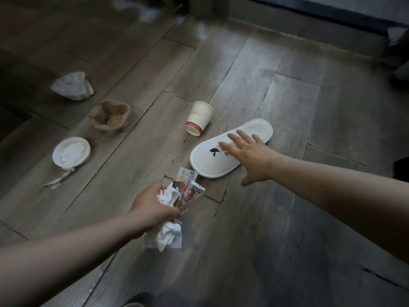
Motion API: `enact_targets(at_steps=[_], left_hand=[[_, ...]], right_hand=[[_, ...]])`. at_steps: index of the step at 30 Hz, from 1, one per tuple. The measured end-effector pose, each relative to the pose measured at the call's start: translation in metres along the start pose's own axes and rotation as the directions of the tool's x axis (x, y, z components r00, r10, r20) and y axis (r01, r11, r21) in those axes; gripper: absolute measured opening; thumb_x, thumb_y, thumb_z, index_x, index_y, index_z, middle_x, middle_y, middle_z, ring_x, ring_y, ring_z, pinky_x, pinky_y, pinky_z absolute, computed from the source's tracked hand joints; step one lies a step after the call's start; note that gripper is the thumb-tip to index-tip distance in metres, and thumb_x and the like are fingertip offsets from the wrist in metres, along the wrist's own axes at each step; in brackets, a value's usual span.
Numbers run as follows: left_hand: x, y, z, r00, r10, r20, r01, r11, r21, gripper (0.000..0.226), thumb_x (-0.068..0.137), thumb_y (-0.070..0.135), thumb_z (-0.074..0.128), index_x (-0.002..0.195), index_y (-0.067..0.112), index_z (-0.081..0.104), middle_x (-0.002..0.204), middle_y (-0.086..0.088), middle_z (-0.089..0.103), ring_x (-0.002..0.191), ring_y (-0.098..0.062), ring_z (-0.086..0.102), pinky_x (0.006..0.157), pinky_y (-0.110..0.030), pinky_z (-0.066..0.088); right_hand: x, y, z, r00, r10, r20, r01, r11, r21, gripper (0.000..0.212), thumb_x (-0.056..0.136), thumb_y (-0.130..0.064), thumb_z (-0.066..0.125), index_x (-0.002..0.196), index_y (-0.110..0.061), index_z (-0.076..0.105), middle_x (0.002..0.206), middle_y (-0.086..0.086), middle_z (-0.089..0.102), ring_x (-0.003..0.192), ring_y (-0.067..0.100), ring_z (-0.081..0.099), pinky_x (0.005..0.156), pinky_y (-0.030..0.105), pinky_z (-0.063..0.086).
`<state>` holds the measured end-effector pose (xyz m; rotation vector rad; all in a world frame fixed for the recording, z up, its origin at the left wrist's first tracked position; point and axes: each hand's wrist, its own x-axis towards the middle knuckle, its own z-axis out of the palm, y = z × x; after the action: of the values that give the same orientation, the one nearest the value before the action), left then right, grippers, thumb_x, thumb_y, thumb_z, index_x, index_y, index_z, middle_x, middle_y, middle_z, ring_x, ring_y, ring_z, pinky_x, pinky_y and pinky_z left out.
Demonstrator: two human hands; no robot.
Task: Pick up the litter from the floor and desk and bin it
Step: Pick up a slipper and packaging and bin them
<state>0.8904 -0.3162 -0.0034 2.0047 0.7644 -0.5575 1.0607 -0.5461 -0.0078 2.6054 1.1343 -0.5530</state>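
Observation:
My left hand (152, 204) is shut on a bundle of wrappers and crumpled tissue (177, 200), low in the middle of the view. Open with its fingers spread, my right hand (250, 156) hovers over the heel half of a white disposable slipper (212, 160) that lies on the wooden floor. A white paper cup (198, 118) with a red band lies on its side just left of the slipper. Further left lie a crumpled brown paper bag (109, 116), a white lid with tissue in it (70, 152) and a crumpled white bag (73, 85).
The floor is grey-brown wood planks (287, 218). A dark skirting edge (332, 16) runs along the top right. A thin white scrap (58, 179) lies below the lid. Dark shapes sit at the right edge and at the bottom edge.

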Motion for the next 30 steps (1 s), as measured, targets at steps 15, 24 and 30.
enact_targets(at_steps=[15,24,30], left_hand=[[0.005,0.0,-0.011,0.993,-0.103,0.049,0.109,0.985,-0.137,0.055,0.043,0.023,0.073,0.096,0.024,0.056,0.092,-0.008,0.068,0.08,-0.027,0.068,0.075,-0.045,0.058],[0.008,0.005,-0.006,0.996,-0.082,0.02,0.084,0.987,-0.141,0.046,0.054,0.017,0.078,0.093,0.023,0.056,0.09,-0.008,0.067,0.08,-0.029,0.068,0.074,-0.045,0.058],[0.006,0.015,-0.001,0.999,-0.031,0.043,0.039,0.98,-0.196,0.041,0.061,0.007,0.079,0.094,0.02,0.058,0.09,-0.009,0.068,0.079,-0.027,0.067,0.067,-0.037,0.054]], right_hand=[[0.055,0.018,-0.002,0.996,0.003,0.087,-0.008,0.998,0.062,0.131,0.053,-0.055,0.084,0.152,-0.022,0.006,0.156,0.003,0.017,0.146,0.028,0.008,0.116,0.053,0.018],[0.034,0.026,0.012,0.993,0.115,0.032,-0.118,0.987,0.108,0.124,0.051,-0.06,0.075,0.15,-0.022,0.01,0.132,0.01,0.037,0.119,0.032,0.041,0.102,0.042,0.036],[-0.029,0.034,0.016,0.969,0.244,0.045,-0.237,0.857,0.458,0.112,0.055,-0.064,0.076,0.146,-0.026,0.022,0.126,0.003,0.042,0.119,0.024,0.044,0.096,0.031,0.039]])
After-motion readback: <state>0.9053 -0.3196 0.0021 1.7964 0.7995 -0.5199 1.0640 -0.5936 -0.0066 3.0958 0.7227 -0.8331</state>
